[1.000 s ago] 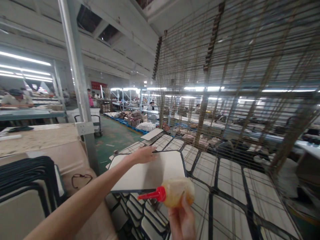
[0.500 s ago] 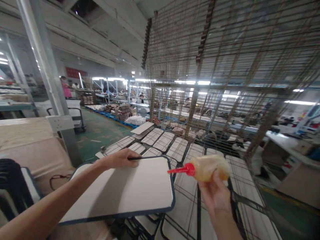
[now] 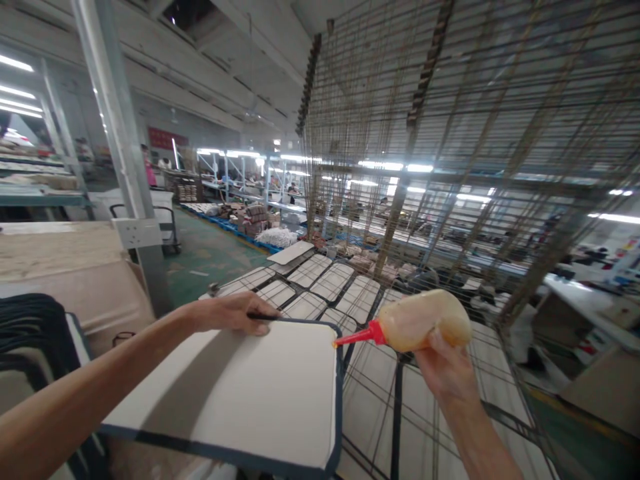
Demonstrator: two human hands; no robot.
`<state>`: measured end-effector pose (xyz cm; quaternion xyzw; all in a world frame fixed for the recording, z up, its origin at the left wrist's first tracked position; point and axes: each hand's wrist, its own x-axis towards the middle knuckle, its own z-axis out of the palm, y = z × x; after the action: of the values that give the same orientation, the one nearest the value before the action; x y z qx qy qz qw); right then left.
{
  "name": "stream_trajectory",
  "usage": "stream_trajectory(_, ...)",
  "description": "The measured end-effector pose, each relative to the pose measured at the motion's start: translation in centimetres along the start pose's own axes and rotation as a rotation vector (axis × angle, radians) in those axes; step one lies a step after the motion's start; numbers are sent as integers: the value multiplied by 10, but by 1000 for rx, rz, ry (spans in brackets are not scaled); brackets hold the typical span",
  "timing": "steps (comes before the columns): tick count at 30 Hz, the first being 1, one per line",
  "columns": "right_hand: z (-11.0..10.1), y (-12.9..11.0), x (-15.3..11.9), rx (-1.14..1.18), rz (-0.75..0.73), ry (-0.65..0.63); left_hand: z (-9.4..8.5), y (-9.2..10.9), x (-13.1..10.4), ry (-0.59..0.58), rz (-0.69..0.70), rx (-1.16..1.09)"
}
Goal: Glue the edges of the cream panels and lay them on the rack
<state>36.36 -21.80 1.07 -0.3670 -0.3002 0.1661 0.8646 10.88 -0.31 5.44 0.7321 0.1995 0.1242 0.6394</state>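
My left hand [image 3: 240,313] grips the far edge of a pale panel with a dark blue border [image 3: 250,393], thumb on top and fingers at the rim. In my right hand [image 3: 447,363] is a squeeze bottle [image 3: 425,321] of yellowish, cloudy plastic with a red nozzle [image 3: 360,335]. The bottle lies nearly level, its nozzle pointing left. The nozzle's tip meets the panel near its far right corner, at the inner side of the border. A thin pale line runs along the panel's right border.
Similar panels lie on a wire rack [image 3: 333,283], with more wire racks [image 3: 450,100] raised above it. Dark-edged pieces are stacked [image 3: 33,327] at the left. A metal post [image 3: 113,120] with a socket box [image 3: 139,233] stands at left, beside a cloth-covered table [image 3: 65,257].
The panel's near edge has swung down and toward me. My right hand and the bottle have risen slightly and moved right, the nozzle tip staying by the corner. The camera view has turned left.
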Motion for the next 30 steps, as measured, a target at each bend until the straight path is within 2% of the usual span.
stream_trajectory(2, 0, -1, -1, 5, 1, -16, 3, 6, -4, -236, -40, 95)
stream_trajectory(3, 0, -1, -2, 6, 3, -20, 4, 8, -6, -297, -50, 116)
stream_trajectory(7, 1, -3, -9, -8, 31, -40, 5, 14, -11, -281, -86, 97)
stream_trajectory(11, 1, -9, -15, -62, 55, -84, -1, 10, -10, -282, -109, 97)
stream_trajectory(17, 0, -13, -21, -73, 86, -181, -12, -4, -4, -423, -63, 153)
stream_trajectory(24, -3, -14, -31, -28, 34, -225, -12, -7, -9, -378, -72, 110)
stream_trajectory(30, -9, -14, -35, -23, 70, -259, -14, -11, -9, -343, -92, 56)
